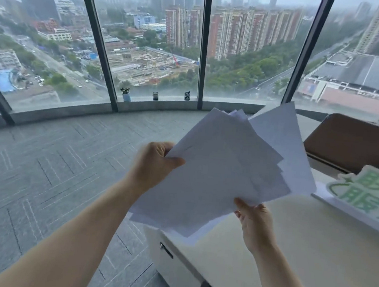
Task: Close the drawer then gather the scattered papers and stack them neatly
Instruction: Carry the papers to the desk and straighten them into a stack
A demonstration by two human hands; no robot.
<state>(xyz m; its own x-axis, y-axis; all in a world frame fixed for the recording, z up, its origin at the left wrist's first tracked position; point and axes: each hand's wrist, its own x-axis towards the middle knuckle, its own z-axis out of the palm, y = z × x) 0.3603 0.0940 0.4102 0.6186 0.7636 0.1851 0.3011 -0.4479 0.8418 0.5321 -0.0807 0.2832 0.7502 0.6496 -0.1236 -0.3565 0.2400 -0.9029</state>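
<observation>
A loose, fanned bundle of white papers [225, 170] is held up in the air above the left end of the cream desk [313, 249]. My left hand [156, 163] grips the bundle's left edge, thumb on top. My right hand [255, 222] pinches the lower right edge. The sheets are askew, their corners sticking out at several angles. Below the papers, the white drawer front [171, 265] with a dark handle [166, 250] sits flush with the cabinet and looks shut.
A white sign with green characters [370, 197] lies on the desk's right side. A brown chair back [356, 144] stands behind the desk. Grey carpet [51, 175] stretches left toward curved floor-to-ceiling windows, with three small pots [156, 96] on the sill.
</observation>
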